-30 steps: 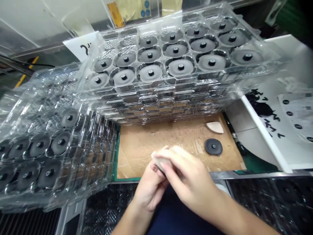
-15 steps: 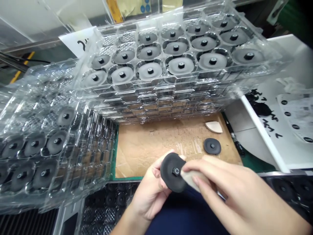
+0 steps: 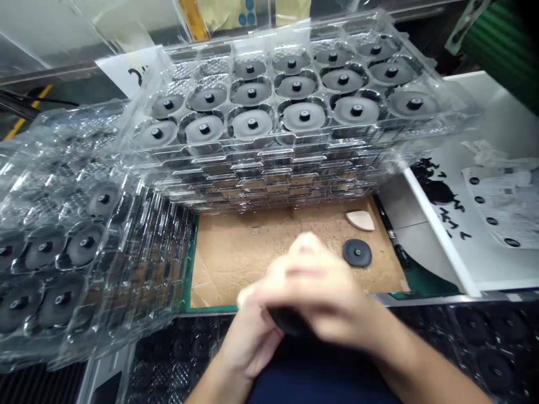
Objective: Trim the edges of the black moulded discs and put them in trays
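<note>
My left hand [image 3: 248, 331] is closed around the edge of a black round disc [image 3: 290, 321], low in the middle of the view. Only the disc's dark lower part shows; its central stud is covered. Over it, touching or nearly touching, lies my right hand [image 3: 320, 280], smeared by motion with its fingers curled. The pale pad it held earlier is hidden. On the cardboard sheet [image 3: 227, 252] to the right rest another black disc [image 3: 357, 253] with a small central stud and a pale wedge-shaped pad [image 3: 360, 220].
A stack of clear plastic trays [image 3: 269, 140], its top one holding several discs, stands behind the cardboard. More clear trays [image 3: 113, 264] with discs stand at the left. A white bin [image 3: 438, 224] with black scraps beside it is at the right. Darker trays [image 3: 484, 336] lie below.
My right hand has moved left and over the disc, covering its stud and the pale pad. My left hand keeps its hold. The view has shifted slightly.
</note>
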The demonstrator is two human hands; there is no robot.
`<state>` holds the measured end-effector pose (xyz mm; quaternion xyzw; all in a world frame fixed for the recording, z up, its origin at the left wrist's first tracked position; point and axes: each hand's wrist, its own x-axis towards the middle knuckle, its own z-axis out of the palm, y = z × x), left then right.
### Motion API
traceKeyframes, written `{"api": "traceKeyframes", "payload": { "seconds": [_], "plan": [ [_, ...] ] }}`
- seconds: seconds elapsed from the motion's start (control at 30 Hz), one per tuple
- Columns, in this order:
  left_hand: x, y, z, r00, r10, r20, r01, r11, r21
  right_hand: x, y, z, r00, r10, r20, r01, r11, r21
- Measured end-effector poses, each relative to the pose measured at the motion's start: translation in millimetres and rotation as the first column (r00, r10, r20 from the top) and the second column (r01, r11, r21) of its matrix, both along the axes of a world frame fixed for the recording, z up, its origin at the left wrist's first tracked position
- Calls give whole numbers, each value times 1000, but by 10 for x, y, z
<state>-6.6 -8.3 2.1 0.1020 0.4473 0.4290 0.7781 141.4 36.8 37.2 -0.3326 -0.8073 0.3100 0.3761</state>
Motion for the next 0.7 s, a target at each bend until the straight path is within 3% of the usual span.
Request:
{"api": "traceKeyframes", "payload": {
  "seconds": [0.03, 0.07, 0.1, 0.13, 0.17, 0.27, 0.37, 0.5, 0.7],
  "plan": [
    [-11, -9, -1, 1000, -12, 24, 12, 1000, 13, 27, 54, -95, 995, -100, 11, 101, 990, -103],
    [-25, -19, -2, 999, -18, 42, 17, 999, 27, 61, 109, -217, 968, -239, 76, 250, 946, -206],
    [-44, -31, -5, 998, -14, 53, 11, 999, 42, 95, 155, -361, 915, -357, 185, 398, 872, -285],
    [-64, -47, -11, 999, 3, 50, -6, 998, 56, 122, 183, -520, 878, -401, 263, 470, 826, -311],
    [-85, -68, -19, 999, 24, 40, -26, 997, 67, 136, 185, -686, 858, -407, 312, 497, 811, -310],
    [-136, -157, -43, 997, 75, 6, -75, 993, 86, 94, 37, -1162, 837, -402, 372, 504, 831, -236],
    [-167, -299, -47, 995, 102, -2, -101, 987, 123, -1, -207, -1506, 763, -504, 404, 589, 799, -116],
    [-203, -566, -7, 992, 126, 18, -127, 972, 196, -91, -359, -1688, 629, -656, 417, 710, 704, 37],
    [-285, -1007, 111, 993, 101, 64, -117, 931, 345, -209, -440, -1591, 476, -747, 464, 764, 612, 202]
  ]
}}
